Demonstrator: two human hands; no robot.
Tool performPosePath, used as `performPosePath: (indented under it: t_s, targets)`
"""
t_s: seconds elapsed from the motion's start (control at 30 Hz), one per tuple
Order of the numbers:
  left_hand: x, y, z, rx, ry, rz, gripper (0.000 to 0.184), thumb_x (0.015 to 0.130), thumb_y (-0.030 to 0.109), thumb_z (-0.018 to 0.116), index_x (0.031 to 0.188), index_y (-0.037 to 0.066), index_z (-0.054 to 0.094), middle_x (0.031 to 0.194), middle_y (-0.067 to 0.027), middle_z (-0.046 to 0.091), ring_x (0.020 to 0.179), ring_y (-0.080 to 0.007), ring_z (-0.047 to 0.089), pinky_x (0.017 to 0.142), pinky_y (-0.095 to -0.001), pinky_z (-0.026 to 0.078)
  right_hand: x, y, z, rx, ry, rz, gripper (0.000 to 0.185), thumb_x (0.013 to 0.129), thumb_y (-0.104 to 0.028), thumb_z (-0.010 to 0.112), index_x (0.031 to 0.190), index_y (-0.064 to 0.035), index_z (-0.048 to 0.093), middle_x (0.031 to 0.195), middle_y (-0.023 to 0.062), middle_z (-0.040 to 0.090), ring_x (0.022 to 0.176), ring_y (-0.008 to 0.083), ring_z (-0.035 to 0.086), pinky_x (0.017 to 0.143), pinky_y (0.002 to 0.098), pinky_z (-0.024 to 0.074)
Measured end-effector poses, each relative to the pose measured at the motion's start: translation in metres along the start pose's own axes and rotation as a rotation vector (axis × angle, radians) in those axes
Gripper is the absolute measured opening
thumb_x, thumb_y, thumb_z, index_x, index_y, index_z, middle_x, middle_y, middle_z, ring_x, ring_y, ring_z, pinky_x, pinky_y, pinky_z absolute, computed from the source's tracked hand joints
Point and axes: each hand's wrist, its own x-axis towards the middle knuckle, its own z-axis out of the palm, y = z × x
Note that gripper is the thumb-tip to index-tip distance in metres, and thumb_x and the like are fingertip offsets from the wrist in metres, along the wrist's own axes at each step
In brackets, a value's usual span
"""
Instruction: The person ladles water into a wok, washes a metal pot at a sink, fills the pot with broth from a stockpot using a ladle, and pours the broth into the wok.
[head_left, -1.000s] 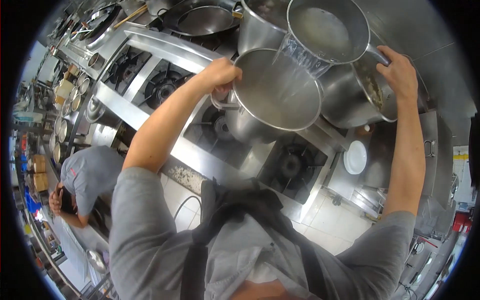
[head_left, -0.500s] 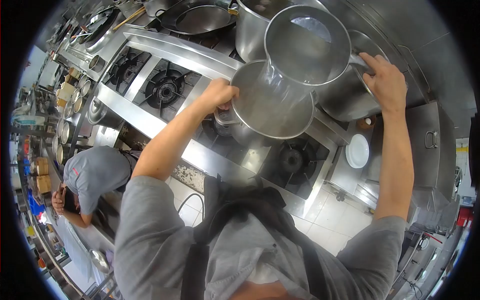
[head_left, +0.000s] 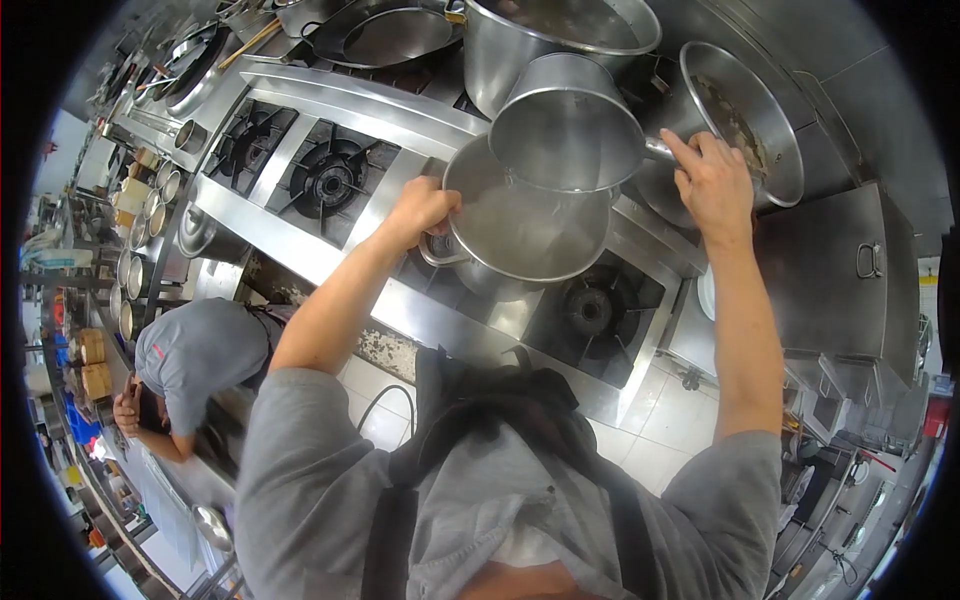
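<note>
My left hand [head_left: 425,208] is closed on the rim of a large metal pot [head_left: 470,185] on the stove, above its side loop handle. Cloudy-looking liquid seems to lie in the pot. In my right hand [head_left: 715,180] is the handle of a smaller saucepan [head_left: 570,130], with the index finger stretched along it. The saucepan hangs over the pot, tipped with its mouth toward me. Its inside looks drained, with at most a few drips at the lower rim.
Behind stands a tall stockpot [head_left: 490,65] with liquid. A tilted pot [head_left: 790,110] with brownish residue leans at the right. Bare burners [head_left: 335,182] flank the pot. A wok [head_left: 395,38] sits at the back. At the left, a co-worker [head_left: 205,350] bends over a counter.
The saucepan has tipped further and shifted slightly left and down. The thick stream of water from its lip has stopped. My left hand stays on the pot rim.
</note>
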Motion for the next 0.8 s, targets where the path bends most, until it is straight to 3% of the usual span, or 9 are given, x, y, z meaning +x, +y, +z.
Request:
performPosePath:
  t_s: [0.27,0.5,0.57,0.63,0.73,0.8]
  targets:
    - [0.013,-0.029,-0.008,-0.088,0.048,0.025,0.019,0.073,0.012,0.062,0.08,-0.005,0.065,0.063,-0.0116,0.062,0.048,-0.0191,0.06,0.046,-0.0315,0.048,-0.014,-0.012,0.033,-0.028,0.157,0.21,0.055,0.065,-0.009,0.076,0.118,-0.0196,0.067,0.096,0.0022,0.058,0.091,0.0202,0.058,0.08,0.0371,0.0434]
    - [0.034,-0.038,-0.008,-0.043,0.074,0.054,0.023,0.072,0.016,0.063,0.08,-0.006,0.066,0.063,-0.0137,0.063,0.051,-0.0208,0.063,0.049,-0.0334,0.05,-0.007,-0.013,0.033,0.013,0.208,0.266,0.055,0.063,-0.008,0.077,0.116,-0.0181,0.068,0.095,0.0018,0.058,0.091,0.0213,0.058,0.083,0.0384,0.0433]
    - [0.035,-0.038,-0.011,-0.028,0.084,0.068,0.025,0.072,0.017,0.064,0.081,-0.005,0.066,0.064,-0.0147,0.064,0.051,-0.0213,0.064,0.05,-0.034,0.05,0.002,-0.005,0.02,0.02,0.216,0.28,0.053,0.065,-0.008,0.077,0.116,-0.0175,0.068,0.096,0.002,0.06,0.092,0.022,0.059,0.083,0.0382,0.0433]
    - [0.037,-0.041,-0.011,0.017,0.094,0.111,0.021,0.074,0.011,0.061,0.085,-0.006,0.067,0.063,-0.0113,0.062,0.048,-0.0168,0.056,0.043,-0.0313,0.042,0.015,0.007,0.004,0.043,0.209,0.291,0.052,0.067,-0.008,0.077,0.117,-0.0173,0.067,0.097,0.0022,0.062,0.093,0.0221,0.06,0.083,0.0383,0.0435]
    - [0.049,-0.051,-0.01,0.0,0.09,0.2,0.022,0.074,0.013,0.063,0.083,-0.007,0.065,0.063,-0.0126,0.062,0.048,-0.0188,0.057,0.044,-0.0318,0.043,0.044,0.043,-0.015,0.067,0.202,0.308,0.048,0.074,-0.013,0.076,0.12,-0.0168,0.065,0.1,0.0037,0.065,0.094,0.0229,0.061,0.082,0.039,0.0441]
    - [0.048,-0.044,-0.011,0.104,0.072,0.149,0.04,0.07,0.028,0.06,0.091,-0.005,0.069,0.073,-0.0219,0.068,0.07,-0.0323,0.069,0.07,-0.0414,0.053,0.074,0.073,-0.018,0.023,0.166,0.309,0.045,0.077,-0.018,0.074,0.122,-0.0156,0.064,0.098,0.0054,0.066,0.093,0.0241,0.061,0.081,0.0408,0.0445]
